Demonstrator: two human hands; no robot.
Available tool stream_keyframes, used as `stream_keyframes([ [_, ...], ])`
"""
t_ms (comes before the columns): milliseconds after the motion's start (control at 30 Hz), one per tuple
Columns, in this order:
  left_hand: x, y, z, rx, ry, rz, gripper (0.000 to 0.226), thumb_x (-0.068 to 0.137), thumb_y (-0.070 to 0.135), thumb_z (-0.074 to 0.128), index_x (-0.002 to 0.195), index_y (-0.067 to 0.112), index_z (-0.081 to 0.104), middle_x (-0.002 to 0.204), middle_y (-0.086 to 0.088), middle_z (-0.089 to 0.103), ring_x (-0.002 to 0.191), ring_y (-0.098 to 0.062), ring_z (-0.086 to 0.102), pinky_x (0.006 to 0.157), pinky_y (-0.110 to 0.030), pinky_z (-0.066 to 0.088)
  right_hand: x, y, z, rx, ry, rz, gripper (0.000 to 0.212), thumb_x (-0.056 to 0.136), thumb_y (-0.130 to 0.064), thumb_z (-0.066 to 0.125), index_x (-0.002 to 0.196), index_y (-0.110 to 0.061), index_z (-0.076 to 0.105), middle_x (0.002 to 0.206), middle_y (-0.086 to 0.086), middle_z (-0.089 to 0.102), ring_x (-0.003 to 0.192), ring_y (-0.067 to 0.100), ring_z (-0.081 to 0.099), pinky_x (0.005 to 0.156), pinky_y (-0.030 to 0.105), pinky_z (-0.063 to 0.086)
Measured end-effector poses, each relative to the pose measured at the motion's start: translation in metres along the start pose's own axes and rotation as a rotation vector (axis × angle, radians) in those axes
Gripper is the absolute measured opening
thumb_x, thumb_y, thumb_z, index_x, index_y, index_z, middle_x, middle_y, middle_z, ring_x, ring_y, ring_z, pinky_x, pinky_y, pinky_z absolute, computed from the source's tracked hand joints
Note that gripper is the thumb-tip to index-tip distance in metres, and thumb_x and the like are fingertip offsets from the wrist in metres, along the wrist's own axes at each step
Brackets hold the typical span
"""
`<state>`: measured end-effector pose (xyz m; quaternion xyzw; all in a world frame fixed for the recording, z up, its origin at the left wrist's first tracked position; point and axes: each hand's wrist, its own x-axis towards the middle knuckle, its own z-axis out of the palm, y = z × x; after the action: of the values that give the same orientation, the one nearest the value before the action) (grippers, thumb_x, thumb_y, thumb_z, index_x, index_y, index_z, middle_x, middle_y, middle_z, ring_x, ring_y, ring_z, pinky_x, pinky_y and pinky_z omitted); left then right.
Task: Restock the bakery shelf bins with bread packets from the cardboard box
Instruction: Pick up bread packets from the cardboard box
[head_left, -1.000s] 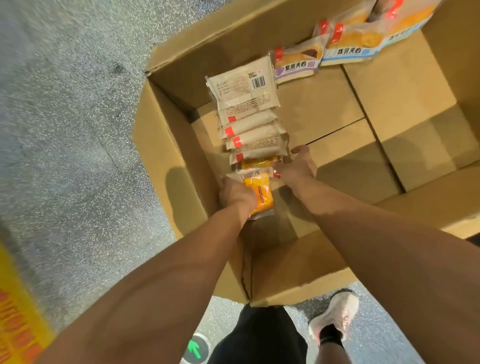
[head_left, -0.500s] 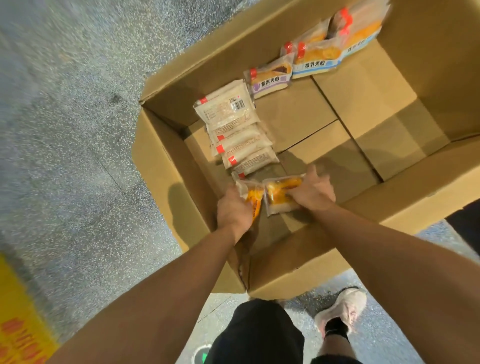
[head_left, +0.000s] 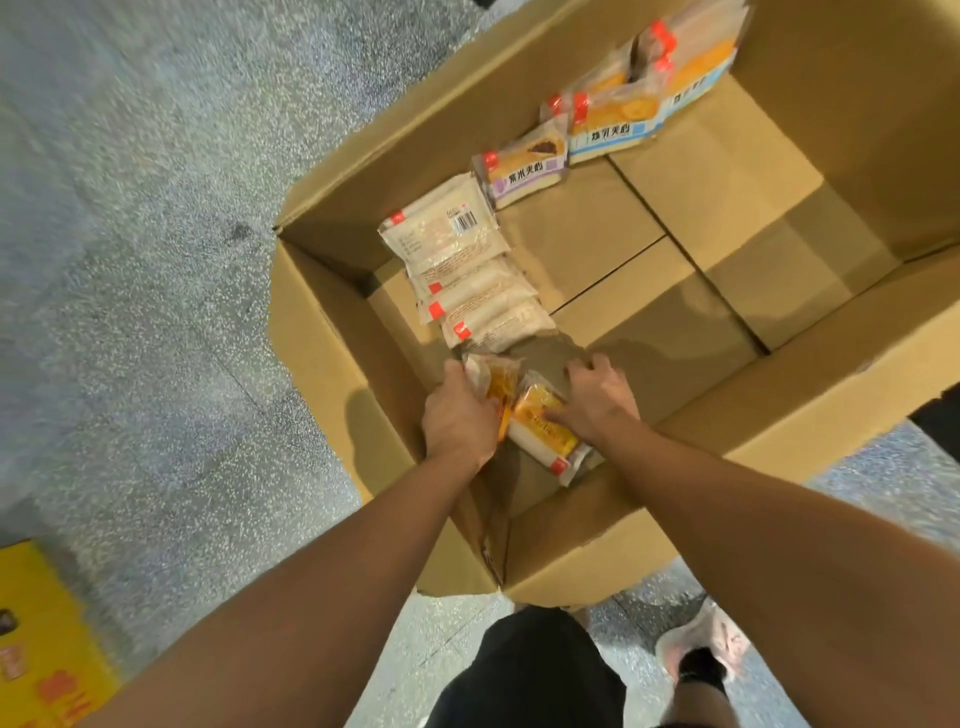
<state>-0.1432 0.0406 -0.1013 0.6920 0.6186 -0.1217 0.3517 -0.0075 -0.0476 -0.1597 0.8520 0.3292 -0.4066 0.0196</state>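
Speckled grey floor (head_left: 156, 260) lies under an open cardboard box (head_left: 779, 395), seen from above with both arms reaching into its near left corner. Left hand (head_left: 460, 415) is curled round a small orange packet (head_left: 496, 387), which stands on edge against the box's left wall. Right hand (head_left: 597, 400) lies on a second orange packet (head_left: 543, 431) just beside the first, thumb pressed on its top face and fingers bent over its far edge (whether they reach under it cannot be told). This packet is tilted, its sealed end with a red tab pointing at the near wall.

Beyond the hands, a row of pale packets (head_left: 462, 270) overlaps like shingles along the left wall, the farthest one showing a barcode. Next along the far wall leans a purple packet (head_left: 524, 169), then a cluster of blue packets (head_left: 634, 119) running toward the far right corner. Bare flaps make up the remaining box bottom.

At the lower left edge of the view, a yellow crate (head_left: 41, 639) sits on the floor. Below the box show dark shorts (head_left: 530, 675) and a pale shoe (head_left: 701, 644).
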Motion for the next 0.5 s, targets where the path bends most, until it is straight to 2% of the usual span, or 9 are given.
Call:
stream_keyframes([
  [67, 0.003, -0.001, 0.000, 0.031, 0.007, -0.003, 0.033, 0.092, 0.027, 0.067, 0.112, 0.017, 0.043, 0.111, -0.011, 0.064, 0.106, -0.032, 0.062, 0.083, -0.040, 0.054, 0.001, -0.004, 0.010, -0.017, -0.061, -0.003, 0.067, 0.081, -0.037, 0.080, 0.135, -0.013, 0.049, 0.131, 0.016, 0.051, 0.118, 0.034, 0.052, 0.095, 0.040, 0.047],
  [133, 0.005, -0.005, 0.000, 0.025, 0.007, -0.012, 0.033, 0.093, 0.027, 0.067, 0.112, 0.017, 0.043, 0.112, -0.010, 0.063, 0.105, -0.031, 0.062, 0.079, -0.037, 0.052, -0.001, -0.005, 0.020, 0.047, -0.133, 0.074, 0.060, 0.080, -0.025, 0.083, 0.130, -0.012, 0.052, 0.121, 0.016, 0.058, 0.110, 0.033, 0.058, 0.087, 0.038, 0.051],
  [233, 0.004, -0.010, -0.001, 0.001, 0.010, 0.003, 0.032, 0.092, 0.027, 0.068, 0.110, 0.017, 0.043, 0.111, -0.010, 0.064, 0.104, -0.030, 0.063, 0.081, -0.038, 0.054, -0.006, -0.004, 0.021, 0.127, -0.177, 0.150, 0.047, 0.077, -0.023, 0.085, 0.116, -0.009, 0.064, 0.110, 0.013, 0.064, 0.101, 0.029, 0.063, 0.080, 0.034, 0.055],
  [300, 0.001, -0.008, -0.002, -0.044, 0.005, 0.024, 0.032, 0.092, 0.027, 0.068, 0.110, 0.019, 0.043, 0.110, -0.008, 0.065, 0.104, -0.029, 0.063, 0.085, -0.042, 0.056, -0.010, -0.004, 0.010, 0.159, -0.094, 0.132, 0.030, 0.080, -0.025, 0.078, 0.106, -0.016, 0.067, 0.101, 0.010, 0.067, 0.091, 0.027, 0.066, 0.078, 0.036, 0.059],
  [367, -0.005, -0.003, -0.005, -0.106, 0.000, 0.035, 0.034, 0.092, 0.026, 0.068, 0.116, 0.023, 0.044, 0.110, -0.005, 0.065, 0.104, -0.028, 0.064, 0.086, -0.046, 0.057, -0.018, -0.001, -0.008, 0.205, 0.040, 0.109, 0.013, 0.083, -0.030, 0.065, 0.095, -0.026, 0.063, 0.093, 0.006, 0.066, 0.080, 0.026, 0.066, 0.074, 0.041, 0.061],
  [433, -0.012, 0.006, -0.010, -0.165, 0.010, 0.037, 0.039, 0.091, 0.027, 0.068, 0.123, 0.028, 0.046, 0.112, -0.002, 0.066, 0.106, -0.027, 0.064, 0.089, -0.045, 0.056, -0.033, 0.004, -0.035, 0.242, 0.159, 0.122, 0.013, 0.086, -0.032, 0.056, 0.097, -0.028, 0.060, 0.089, 0.004, 0.065, 0.077, 0.026, 0.065, 0.073, 0.040, 0.060],
  [500, -0.020, 0.019, -0.014, -0.229, 0.036, 0.038, 0.044, 0.090, 0.029, 0.068, 0.128, 0.035, 0.047, 0.115, 0.002, 0.066, 0.109, -0.025, 0.062, 0.093, -0.039, 0.053, -0.051, 0.014, -0.064, 0.259, 0.267, 0.125, 0.023, 0.086, -0.030, 0.059, 0.109, -0.028, 0.057, 0.089, 0.004, 0.063, 0.081, 0.028, 0.063, 0.074, 0.038, 0.057],
])
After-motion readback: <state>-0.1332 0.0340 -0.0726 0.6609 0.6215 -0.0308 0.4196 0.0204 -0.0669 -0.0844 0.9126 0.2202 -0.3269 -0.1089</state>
